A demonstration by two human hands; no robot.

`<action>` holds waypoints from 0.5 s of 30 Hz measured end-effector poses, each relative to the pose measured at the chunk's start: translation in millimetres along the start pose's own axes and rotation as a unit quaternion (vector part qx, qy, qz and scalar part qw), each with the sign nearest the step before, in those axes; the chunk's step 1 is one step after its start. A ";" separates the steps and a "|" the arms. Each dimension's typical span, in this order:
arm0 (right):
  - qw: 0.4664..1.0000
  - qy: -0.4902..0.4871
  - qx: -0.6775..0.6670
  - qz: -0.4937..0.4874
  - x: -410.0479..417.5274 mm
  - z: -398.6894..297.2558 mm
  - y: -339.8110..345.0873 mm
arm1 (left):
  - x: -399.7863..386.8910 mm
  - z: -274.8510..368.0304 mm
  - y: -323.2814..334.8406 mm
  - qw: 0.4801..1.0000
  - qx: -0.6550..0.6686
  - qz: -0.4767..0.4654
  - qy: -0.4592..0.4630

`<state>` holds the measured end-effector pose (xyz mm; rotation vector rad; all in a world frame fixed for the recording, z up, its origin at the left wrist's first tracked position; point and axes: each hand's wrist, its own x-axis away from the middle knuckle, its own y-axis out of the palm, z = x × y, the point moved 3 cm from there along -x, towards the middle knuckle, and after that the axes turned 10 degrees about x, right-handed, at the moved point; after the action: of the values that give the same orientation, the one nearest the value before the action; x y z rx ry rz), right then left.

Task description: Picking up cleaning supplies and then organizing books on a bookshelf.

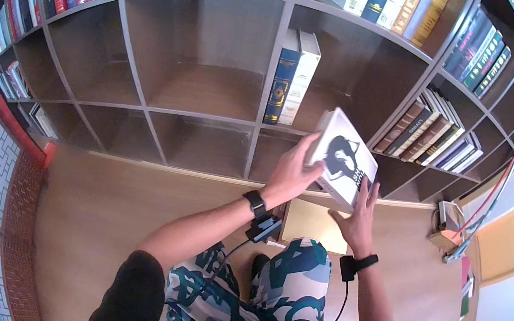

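A white hardcover book [345, 162] with a dark figure on its cover is held tilted in front of the shelves. My left hand [293, 169] grips its left edge, thumb on the cover. At the lower right corner, the fingers of my right hand [359, 222] touch the book with the thumb apart from it. Behind and to the left, a dark blue book with gold ornament [282, 86] and a thick white book [303, 79] stand upright side by side in a cubby, against its left divider.
The wooden bookcase [206, 117] curves across the view, with rows of books above. Brown and black volumes [421, 128] lean in a cubby to the right. A flat tan board or box [317, 225] lies on the floor below my hands. A mop-like pole [485, 217] leans at right.
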<state>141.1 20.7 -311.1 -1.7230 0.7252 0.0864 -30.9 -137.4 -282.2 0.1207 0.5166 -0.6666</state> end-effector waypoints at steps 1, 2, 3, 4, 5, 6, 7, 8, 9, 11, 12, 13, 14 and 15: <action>1.000 0.010 0.022 0.013 -12.1 -8.6 2.6 | -8.9 12.6 2.4 1.000 -0.003 -0.015 0.012; 0.998 -0.017 0.022 0.058 -24.6 -18.0 7.3 | -10.9 26.5 5.4 0.999 -0.017 -0.015 0.040; 0.993 -0.044 0.022 0.106 -38.6 -24.2 12.5 | -14.7 44.3 8.2 0.997 -0.031 -0.014 0.071; 0.992 -0.057 0.030 0.105 -53.0 -20.9 15.6 | -21.2 58.3 14.9 0.995 -0.026 -0.039 0.093; 0.991 -0.038 -0.067 0.109 -67.7 -17.0 17.2 | -28.0 71.0 19.8 0.991 -0.022 -0.063 0.114; 0.987 -0.041 -0.128 0.083 -83.3 -26.1 18.6 | -32.9 75.6 20.8 0.992 -0.033 -0.102 0.064; 0.980 -0.044 -0.185 0.056 -97.3 -33.7 19.0 | -32.8 82.3 19.8 0.992 -0.038 -0.070 0.099; 0.979 -0.018 -0.181 0.089 -111.1 -26.4 32.7 | -32.5 80.4 15.1 0.995 0.007 -0.058 0.086; 0.980 -0.019 -0.179 0.089 -125.3 -13.6 42.8 | -33.6 77.2 15.5 0.994 0.060 -0.051 0.075; 0.975 0.013 -0.192 0.109 -154.8 -2.0 61.9 | -26.0 60.6 -1.7 0.997 0.046 -0.042 0.040; 0.969 0.011 -0.223 0.103 -168.6 -6.0 69.1 | -18.5 45.3 -12.6 0.999 -0.004 -0.043 -0.006; 0.975 -0.009 -0.197 0.105 -181.7 -14.4 76.3 | -8.2 18.9 -26.3 0.997 -0.044 -0.040 -0.038; 0.974 -0.023 -0.208 0.082 -193.6 -25.5 85.9 | 6.7 -13.5 -41.6 0.994 -0.084 -0.041 -0.058; 0.973 -0.036 -0.219 0.058 -204.4 -34.6 95.8 | 23.5 -45.1 -56.0 0.987 -0.111 -0.060 -0.094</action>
<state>-82.4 65.3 -296.0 -2.0810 0.7925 0.4146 -68.8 -182.4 -329.8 -0.1837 0.4149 -0.7253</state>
